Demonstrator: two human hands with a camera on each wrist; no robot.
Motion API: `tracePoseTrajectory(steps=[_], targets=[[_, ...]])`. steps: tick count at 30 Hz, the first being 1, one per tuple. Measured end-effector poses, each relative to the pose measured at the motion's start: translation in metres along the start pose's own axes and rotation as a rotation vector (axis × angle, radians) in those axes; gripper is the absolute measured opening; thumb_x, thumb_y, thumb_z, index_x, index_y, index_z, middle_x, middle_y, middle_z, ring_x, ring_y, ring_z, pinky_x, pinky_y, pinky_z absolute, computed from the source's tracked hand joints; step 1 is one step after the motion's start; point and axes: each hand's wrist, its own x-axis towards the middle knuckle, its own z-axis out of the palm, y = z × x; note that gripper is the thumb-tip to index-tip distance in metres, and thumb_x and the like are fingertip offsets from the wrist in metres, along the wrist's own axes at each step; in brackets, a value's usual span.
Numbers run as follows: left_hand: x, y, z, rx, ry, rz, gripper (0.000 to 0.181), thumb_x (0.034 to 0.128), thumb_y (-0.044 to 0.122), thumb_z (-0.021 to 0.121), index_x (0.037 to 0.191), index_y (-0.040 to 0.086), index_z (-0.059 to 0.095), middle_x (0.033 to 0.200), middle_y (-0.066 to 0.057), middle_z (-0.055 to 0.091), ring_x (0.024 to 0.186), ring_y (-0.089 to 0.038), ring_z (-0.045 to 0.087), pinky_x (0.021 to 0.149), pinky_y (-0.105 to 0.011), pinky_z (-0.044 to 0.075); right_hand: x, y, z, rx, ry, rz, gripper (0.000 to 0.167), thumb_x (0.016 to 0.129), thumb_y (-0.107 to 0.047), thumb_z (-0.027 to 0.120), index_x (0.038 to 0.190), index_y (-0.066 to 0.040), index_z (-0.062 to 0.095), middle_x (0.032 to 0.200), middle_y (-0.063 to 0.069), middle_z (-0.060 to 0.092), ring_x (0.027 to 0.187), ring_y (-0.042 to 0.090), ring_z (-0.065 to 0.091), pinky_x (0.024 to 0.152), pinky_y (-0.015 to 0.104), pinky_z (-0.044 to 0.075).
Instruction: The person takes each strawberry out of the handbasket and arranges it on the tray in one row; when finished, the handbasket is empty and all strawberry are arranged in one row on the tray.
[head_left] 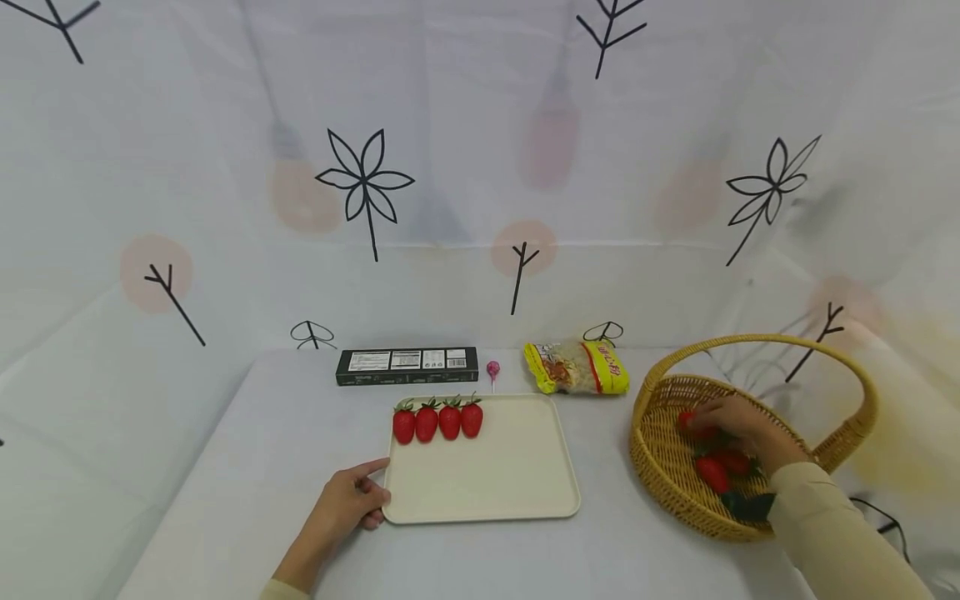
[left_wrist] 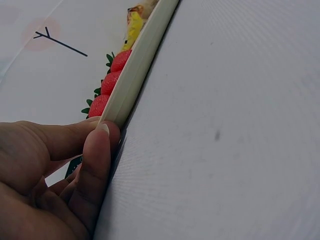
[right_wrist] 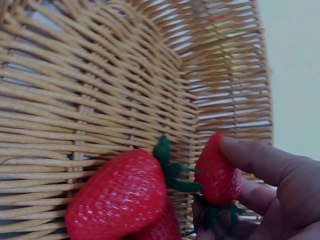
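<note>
My left hand (head_left: 347,504) grips the left edge of a cream tray (head_left: 502,479), thumb and fingers at its rim (left_wrist: 122,102). Several red strawberries (head_left: 427,423) with green leaves stand in a row along the tray's upper left. Inside a wicker basket (head_left: 658,490) on the right, my right hand (head_left: 738,421) pinches a strawberry (right_wrist: 217,175) between thumb and fingers, its leaves downward. Beside it in the right wrist view lies a larger-looking strawberry (right_wrist: 120,195), partly over another. A dark green thing (head_left: 750,507), its kind unclear, lies at the basket's near side, partly hidden by the sleeve.
Behind the tray lie a long black box (head_left: 407,367), a pink lollipop (head_left: 492,369) and a yellow packet of noodles (head_left: 576,367). The basket's tall handle (head_left: 757,339) arches above the right hand. A black cable (head_left: 888,517) lies at the far right.
</note>
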Motion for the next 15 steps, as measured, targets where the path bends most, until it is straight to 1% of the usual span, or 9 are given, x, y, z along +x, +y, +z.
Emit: tracePoseTrajectory(steps=[3, 4, 7, 10, 12, 14, 15], targets=[[0.0, 0.0, 0.0, -0.006, -0.003, 0.006, 0.06, 0.0865, -0.003, 0.074, 0.143, -0.004, 0.054, 0.084, -0.011, 0.06, 0.06, -0.016, 0.064, 0.054, -0.03, 0.06, -0.005, 0.001, -0.007, 0.036, 0.003, 0.0, 0.049, 0.097, -0.024, 0.068, 0.122, 0.018, 0.061, 0.122, 0.029, 0.06, 0.104, 0.03, 0.062, 0.083, 0.042, 0.059], [0.0, 0.0, 0.0, -0.007, -0.004, 0.008, 0.06, 0.0864, -0.003, 0.073, 0.143, -0.004, 0.054, 0.084, -0.011, 0.06, 0.06, -0.016, 0.064, 0.054, -0.03, 0.06, -0.007, 0.001, -0.008, 0.058, 0.009, 0.012, 0.048, 0.097, -0.025, 0.068, 0.121, 0.016, 0.063, 0.122, 0.027, 0.06, 0.103, 0.027, 0.061, 0.083, 0.04, 0.059], [0.0, 0.0, 0.0, -0.007, -0.001, 0.005, 0.06, 0.0862, -0.003, 0.074, 0.143, -0.003, 0.055, 0.084, -0.011, 0.06, 0.06, -0.016, 0.064, 0.054, -0.03, 0.06, -0.013, 0.0, -0.013, 0.14, 0.007, 0.041, 0.05, 0.099, -0.03, 0.067, 0.122, 0.014, 0.062, 0.126, 0.026, 0.056, 0.105, 0.025, 0.059, 0.084, 0.037, 0.06], [0.0, -0.001, 0.0, -0.009, 0.0, 0.001, 0.06, 0.086, -0.003, 0.074, 0.143, -0.003, 0.055, 0.084, -0.011, 0.06, 0.06, -0.016, 0.064, 0.054, -0.031, 0.06, -0.02, -0.003, -0.016, 0.231, 0.015, 0.075, 0.055, 0.099, -0.035, 0.066, 0.128, 0.012, 0.058, 0.134, 0.028, 0.047, 0.11, 0.025, 0.056, 0.088, 0.037, 0.06], [0.001, -0.001, 0.0, -0.012, -0.001, 0.001, 0.061, 0.0861, -0.003, 0.074, 0.143, -0.003, 0.054, 0.084, -0.011, 0.06, 0.06, -0.016, 0.064, 0.054, -0.03, 0.06, -0.024, -0.004, -0.017, 0.289, 0.023, 0.091, 0.06, 0.1, -0.036, 0.066, 0.133, 0.012, 0.055, 0.139, 0.029, 0.042, 0.11, 0.022, 0.055, 0.09, 0.036, 0.06], [0.001, -0.002, 0.0, -0.016, -0.003, 0.0, 0.061, 0.0862, -0.003, 0.074, 0.144, -0.003, 0.054, 0.084, -0.011, 0.06, 0.06, -0.016, 0.064, 0.054, -0.03, 0.06, -0.029, -0.006, -0.017, 0.33, 0.026, 0.099, 0.065, 0.1, -0.038, 0.065, 0.139, 0.012, 0.049, 0.139, 0.027, 0.042, 0.105, 0.016, 0.055, 0.089, 0.035, 0.06], [0.001, -0.002, 0.0, -0.015, -0.002, 0.001, 0.061, 0.0862, -0.003, 0.074, 0.143, -0.003, 0.054, 0.084, -0.011, 0.06, 0.06, -0.016, 0.064, 0.054, -0.03, 0.06, -0.031, -0.006, -0.017, 0.349, 0.03, 0.101, 0.068, 0.1, -0.038, 0.065, 0.142, 0.012, 0.047, 0.135, 0.023, 0.047, 0.102, 0.013, 0.056, 0.088, 0.034, 0.06]])
